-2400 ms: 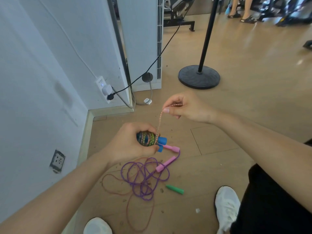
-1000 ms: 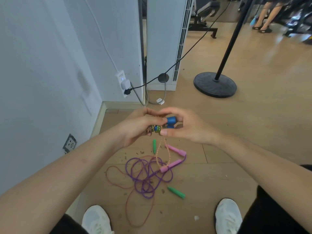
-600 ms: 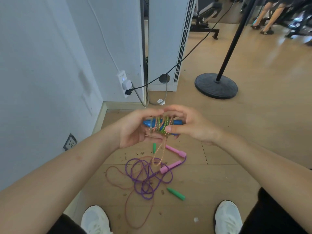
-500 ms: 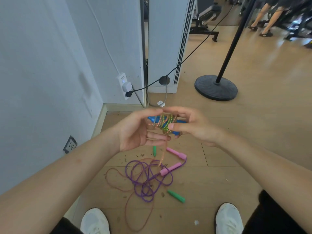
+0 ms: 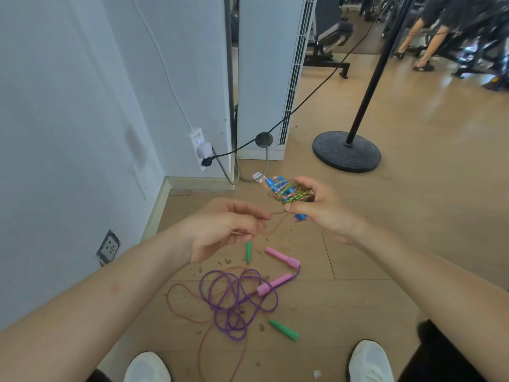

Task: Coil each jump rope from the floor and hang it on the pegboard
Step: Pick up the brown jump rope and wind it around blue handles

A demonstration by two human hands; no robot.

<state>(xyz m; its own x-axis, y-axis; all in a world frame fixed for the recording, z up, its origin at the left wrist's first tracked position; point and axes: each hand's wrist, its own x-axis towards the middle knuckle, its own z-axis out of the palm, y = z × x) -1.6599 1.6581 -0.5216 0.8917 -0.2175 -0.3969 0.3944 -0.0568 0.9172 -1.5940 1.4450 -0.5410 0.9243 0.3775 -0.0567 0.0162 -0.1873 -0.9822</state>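
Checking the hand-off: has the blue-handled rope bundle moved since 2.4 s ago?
Yes. The rope bundle passed from the left hand to the right hand, rightward, nearer the white plug.

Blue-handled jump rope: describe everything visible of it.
The blue-handled jump rope is bundled: two glossy blue plastic-looking handles lie side by side, tilted, with a green-and-orange speckled cord wound round them. The right hand grips the bundle in the air above the floor. A loose tail of cord sags leftward to the left hand, which pinches it.
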